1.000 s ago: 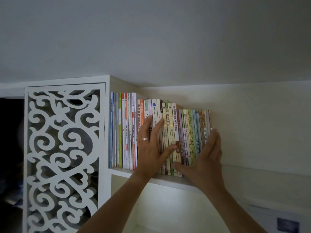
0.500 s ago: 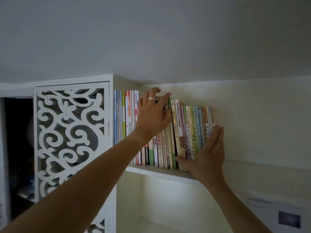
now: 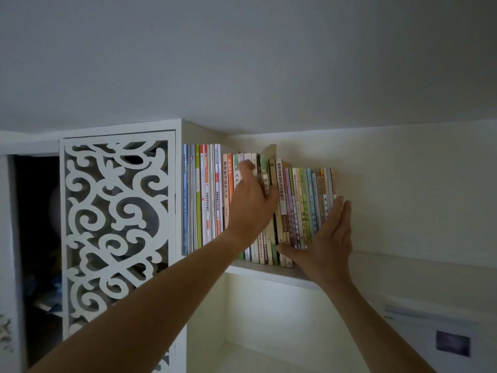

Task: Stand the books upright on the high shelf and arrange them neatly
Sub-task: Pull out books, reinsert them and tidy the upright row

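White scrollwork cabinet door (image 3: 117, 227), left

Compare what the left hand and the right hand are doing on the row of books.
The left hand lies over the spines in the middle of the books; the right hand presses flat against the row's right end. The left hand reaches higher, near the book tops; the right hand sits low by the shelf, thumb at the spines' bottoms. Both touch the books with mostly straight fingers.
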The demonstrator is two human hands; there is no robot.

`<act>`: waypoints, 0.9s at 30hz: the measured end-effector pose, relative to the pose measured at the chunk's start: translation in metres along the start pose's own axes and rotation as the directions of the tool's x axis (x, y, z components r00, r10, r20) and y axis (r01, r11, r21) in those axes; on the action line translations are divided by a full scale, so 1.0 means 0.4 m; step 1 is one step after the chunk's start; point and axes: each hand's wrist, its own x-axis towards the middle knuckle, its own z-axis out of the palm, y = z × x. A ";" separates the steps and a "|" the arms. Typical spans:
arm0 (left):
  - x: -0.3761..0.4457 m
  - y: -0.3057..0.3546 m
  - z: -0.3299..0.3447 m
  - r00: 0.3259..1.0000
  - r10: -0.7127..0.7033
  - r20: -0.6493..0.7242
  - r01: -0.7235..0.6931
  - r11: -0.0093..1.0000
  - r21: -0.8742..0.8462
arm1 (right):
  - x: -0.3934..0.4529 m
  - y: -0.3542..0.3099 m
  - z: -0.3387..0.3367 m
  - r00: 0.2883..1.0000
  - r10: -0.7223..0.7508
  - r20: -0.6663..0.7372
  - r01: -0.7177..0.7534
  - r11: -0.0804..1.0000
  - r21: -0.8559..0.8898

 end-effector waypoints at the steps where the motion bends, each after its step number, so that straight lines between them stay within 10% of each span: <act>1: -0.012 -0.007 0.010 0.999 -0.027 0.022 0.025 0.995 0.094 | 0.000 0.001 0.002 1.000 -0.003 -0.008 0.003 1.000 -0.002; 27: -0.062 0.167 -0.203 0.998 -0.057 -0.032 0.063 0.974 0.218 | -0.002 -0.043 0.022 0.987 -0.035 -0.160 0.014 0.991 -0.133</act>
